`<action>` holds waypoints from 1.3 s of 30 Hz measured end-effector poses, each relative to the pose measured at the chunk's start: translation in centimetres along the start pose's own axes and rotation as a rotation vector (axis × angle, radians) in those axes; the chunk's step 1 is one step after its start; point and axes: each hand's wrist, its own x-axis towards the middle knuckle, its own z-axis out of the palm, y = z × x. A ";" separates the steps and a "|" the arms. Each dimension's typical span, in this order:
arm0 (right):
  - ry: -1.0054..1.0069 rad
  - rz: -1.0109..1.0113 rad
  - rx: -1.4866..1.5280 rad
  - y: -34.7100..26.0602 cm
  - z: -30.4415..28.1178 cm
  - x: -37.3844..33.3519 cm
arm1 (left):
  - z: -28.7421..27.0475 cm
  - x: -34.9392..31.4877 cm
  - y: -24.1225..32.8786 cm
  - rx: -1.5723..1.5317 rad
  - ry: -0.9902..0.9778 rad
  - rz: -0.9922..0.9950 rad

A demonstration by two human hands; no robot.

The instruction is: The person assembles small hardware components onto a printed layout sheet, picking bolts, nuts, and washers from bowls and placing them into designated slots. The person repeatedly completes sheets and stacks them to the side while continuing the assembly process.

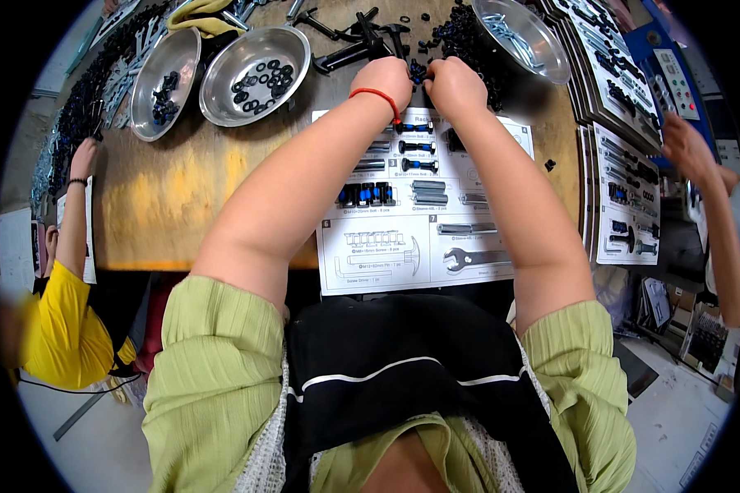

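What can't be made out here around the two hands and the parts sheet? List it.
Head view only:
- Left hand and right hand: curled fingers hide whatever they hold.
- Pile of black parts: pieces too small to tell apart.
- Parts sheet: forearms cover its side boxes.
- Right bowl: cut off by the top edge.

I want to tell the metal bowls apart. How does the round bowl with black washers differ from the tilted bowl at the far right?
The round bowl lies flat and holds black ring-shaped parts; the tilted bowl leans on a heap of black parts and holds silvery pieces. The round bowl is left of both hands, the tilted bowl right of them. Both are shiny metal.
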 end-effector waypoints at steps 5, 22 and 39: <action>0.246 -0.074 0.187 0.6 -0.7 -2.4 | -2.5 -4.0 -1.4 -0.298 0.144 0.092; -0.128 -0.492 0.460 -6.2 -0.7 -21.1 | -1.7 -25.8 -5.6 -0.261 0.175 0.280; -0.211 -0.314 0.637 -6.8 -0.7 -22.5 | -1.0 -27.1 -4.9 -0.375 0.126 0.188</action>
